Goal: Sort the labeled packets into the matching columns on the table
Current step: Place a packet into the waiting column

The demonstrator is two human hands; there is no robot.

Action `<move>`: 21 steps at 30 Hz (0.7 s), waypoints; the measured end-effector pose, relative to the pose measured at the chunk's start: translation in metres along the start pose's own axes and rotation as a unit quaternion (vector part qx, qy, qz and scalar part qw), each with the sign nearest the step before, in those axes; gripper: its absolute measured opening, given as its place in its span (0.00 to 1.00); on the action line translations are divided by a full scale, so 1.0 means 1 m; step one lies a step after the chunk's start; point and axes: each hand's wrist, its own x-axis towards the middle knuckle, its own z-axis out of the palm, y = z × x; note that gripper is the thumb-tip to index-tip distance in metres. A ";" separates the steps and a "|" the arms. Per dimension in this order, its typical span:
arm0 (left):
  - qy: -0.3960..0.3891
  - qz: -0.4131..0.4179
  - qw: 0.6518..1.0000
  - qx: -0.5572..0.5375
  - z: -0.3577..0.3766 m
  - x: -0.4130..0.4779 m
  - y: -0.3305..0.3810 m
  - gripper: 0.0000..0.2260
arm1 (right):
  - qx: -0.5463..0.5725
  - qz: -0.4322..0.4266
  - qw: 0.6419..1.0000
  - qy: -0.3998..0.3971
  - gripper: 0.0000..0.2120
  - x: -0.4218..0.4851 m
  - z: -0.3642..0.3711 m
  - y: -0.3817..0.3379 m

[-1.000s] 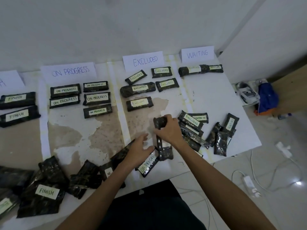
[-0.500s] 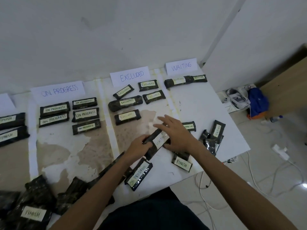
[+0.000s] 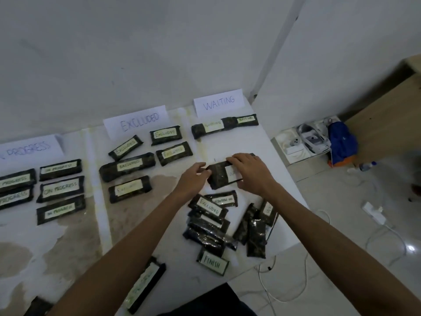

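We find left hand [image 3: 193, 177] and right hand [image 3: 252, 175] gripping one packet [image 3: 219, 177]; we advise laying it flat, label up, in the desk's [image 3: 227, 144] far-right corner.

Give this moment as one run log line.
left hand: holds WAITING packet end | right hand: grips same packet | place: over WAITING column | state: not released

Right centre of frame: a blue bag [image 3: 342, 142] stands on the tiled floor [image 3: 341, 281] against a wooden panel [image 3: 387, 106], beside an open white box [image 3: 293, 148] holding a grey-white device [image 3: 313, 139]. A small bottle [image 3: 368, 166] lies just right of the bag. Lower right: a corded white power adapter [image 3: 374, 213]. A white wall [image 3: 136, 53] spans the top.
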 end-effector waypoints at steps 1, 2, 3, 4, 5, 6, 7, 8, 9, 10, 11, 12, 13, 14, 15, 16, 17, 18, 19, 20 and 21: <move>0.000 0.001 1.000 0.018 0.006 0.013 0.002 0.19 | 0.005 0.024 1.000 -0.011 0.34 0.006 0.001 0.018; -0.004 0.006 0.999 0.040 0.012 0.026 0.003 0.20 | 0.005 0.043 0.999 -0.020 0.34 0.013 0.003 0.035; -0.009 0.013 0.998 0.066 0.020 0.041 0.003 0.21 | 0.003 0.059 0.998 -0.028 0.34 0.022 0.005 0.054; -0.013 0.023 0.995 0.094 0.025 0.053 0.002 0.22 | 0.000 0.070 0.997 -0.034 0.34 0.029 0.007 0.069; -0.016 0.034 0.992 0.122 0.030 0.063 0.000 0.23 | -0.003 0.078 0.996 -0.039 0.34 0.037 0.009 0.081; -0.019 0.042 0.988 0.145 0.036 0.075 -0.001 0.23 | -0.004 0.083 0.996 -0.044 0.34 0.047 0.012 0.096; -0.020 0.049 0.985 0.166 0.042 0.085 -0.002 0.24 | -0.003 0.086 0.995 -0.050 0.34 0.056 0.014 0.108; -0.019 0.056 0.981 0.187 0.048 0.094 -0.004 0.24 | -0.003 0.086 0.995 -0.056 0.35 0.064 0.016 0.118; -0.015 0.064 0.976 0.207 0.054 0.102 -0.005 0.25 | -0.003 0.086 0.994 -0.062 0.35 0.072 0.019 0.126; -0.011 0.070 0.972 0.225 0.058 0.108 -0.005 0.25 | -0.004 0.085 0.994 -0.066 0.35 0.079 0.022 0.134; -0.007 0.076 0.968 0.241 0.062 0.113 -0.006 0.25 | -0.004 0.082 0.994 -0.067 0.35 0.086 0.024 0.139; -0.003 0.083 0.963 0.256 0.064 0.117 -0.006 0.25 | -0.005 0.077 0.995 -0.066 0.34 0.092 0.026 0.142; 0.004 0.093 0.958 0.272 0.065 0.120 -0.008 0.25 | -0.005 0.071 0.995 -0.066 0.34 0.097 0.028 0.143; 0.012 0.104 0.952 0.288 0.065 0.122 -0.010 0.25 | -0.003 0.065 0.996 -0.067 0.34 0.102 0.029 0.145; 0.020 0.116 0.946 0.301 0.064 0.123 -0.011 0.25 | 0.000 0.061 0.996 -0.068 0.34 0.106 0.031 0.145; 0.023 0.125 0.942 0.309 0.063 0.124 -0.013 0.25 | 0.001 0.059 0.996 -0.069 0.34 0.109 0.032 0.146; 0.021 0.133 0.941 0.310 0.061 0.124 -0.014 0.25 | 0.003 0.060 0.996 -0.071 0.34 0.111 0.032 0.146; 0.015 0.138 0.942 0.305 0.060 0.123 -0.015 0.25 | 0.002 0.060 0.996 -0.072 0.34 0.112 0.033 0.146; 0.007 0.141 0.945 0.294 0.058 0.122 -0.016 0.24 | 0.000 0.059 0.996 -0.072 0.34 0.112 0.033 0.146; 0.000 0.144 0.949 0.281 0.056 0.120 -0.017 0.24 | -0.003 0.058 0.996 -0.069 0.35 0.111 0.032 0.145; -0.005 0.147 0.951 0.272 0.054 0.117 -0.018 0.24 | -0.004 0.059 0.996 -0.065 0.35 0.110 0.032 0.142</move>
